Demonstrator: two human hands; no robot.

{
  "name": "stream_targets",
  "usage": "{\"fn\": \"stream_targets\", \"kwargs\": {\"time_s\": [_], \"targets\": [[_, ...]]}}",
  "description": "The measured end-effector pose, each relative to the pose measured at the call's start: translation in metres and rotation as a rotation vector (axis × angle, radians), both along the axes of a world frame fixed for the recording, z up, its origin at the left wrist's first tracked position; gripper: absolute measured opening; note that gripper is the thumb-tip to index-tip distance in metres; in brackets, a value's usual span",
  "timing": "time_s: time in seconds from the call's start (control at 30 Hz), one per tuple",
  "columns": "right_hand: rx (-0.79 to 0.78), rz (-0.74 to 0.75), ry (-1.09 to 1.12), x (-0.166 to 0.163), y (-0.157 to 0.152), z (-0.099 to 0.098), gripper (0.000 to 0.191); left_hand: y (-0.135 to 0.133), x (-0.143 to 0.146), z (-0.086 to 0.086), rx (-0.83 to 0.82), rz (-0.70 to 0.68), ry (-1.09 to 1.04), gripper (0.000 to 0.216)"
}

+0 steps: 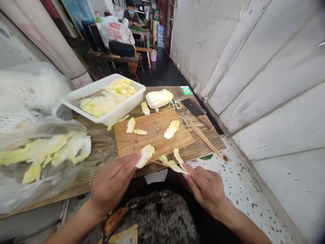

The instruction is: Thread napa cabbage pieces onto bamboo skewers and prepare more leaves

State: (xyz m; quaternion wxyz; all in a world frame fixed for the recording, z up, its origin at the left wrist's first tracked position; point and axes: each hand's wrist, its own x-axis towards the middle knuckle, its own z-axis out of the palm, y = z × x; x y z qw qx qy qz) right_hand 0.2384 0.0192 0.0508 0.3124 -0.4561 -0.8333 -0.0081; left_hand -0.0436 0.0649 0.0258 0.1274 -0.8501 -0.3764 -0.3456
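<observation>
My left hand (115, 179) is closed on a napa cabbage leaf (147, 155) at the near edge of the cutting board (132, 147). A thin bamboo skewer (157, 162) runs from that leaf toward more cabbage leaves (169, 164) on the right. Those leaves are pinched at their white ends by my right hand (207, 184). How far the skewer goes through each leaf is hidden. A single leaf (171, 129) lies on the board's right half, and two smaller pieces (130, 125) lie toward its left. Behind the board rests a cabbage head (159, 98).
A white tub (124, 113) of leaves and skewers stands at the back left, beside a plastic bag (63, 179) of leaves. Scissors (175, 104), a cleaver (194, 108) and loose skewers (204, 137) lie right of the board. Someone sits at a far table.
</observation>
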Motion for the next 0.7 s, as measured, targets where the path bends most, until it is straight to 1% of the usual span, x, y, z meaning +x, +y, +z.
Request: {"fn": "stream_targets", "kwargs": {"time_s": [0.1, 0.23, 0.37, 0.57, 0.7], "targets": [[0.079, 0.018, -0.118, 0.001, -0.006, 0.007, 0.026, -0.007, -0.006, 0.005, -0.009, 0.014, 0.063, 0.055], [0.105, 0.039, -0.194, 0.002, -0.009, 0.013, 0.028, -0.011, -0.008, 0.010, -0.012, 0.039, 0.053, 0.062], [0.098, 0.049, -0.223, 0.004, -0.010, 0.015, 0.030, -0.013, -0.006, 0.012, -0.075, 0.032, 0.025, 0.068], [0.072, 0.058, -0.249, 0.010, -0.011, 0.011, 0.038, -0.010, -0.004, 0.009, -0.135, 0.024, -0.051, 0.066], [0.049, 0.066, -0.272, 0.013, -0.012, 0.010, 0.044, -0.007, -0.005, 0.014, -0.149, -0.007, -0.066, 0.065]]}}
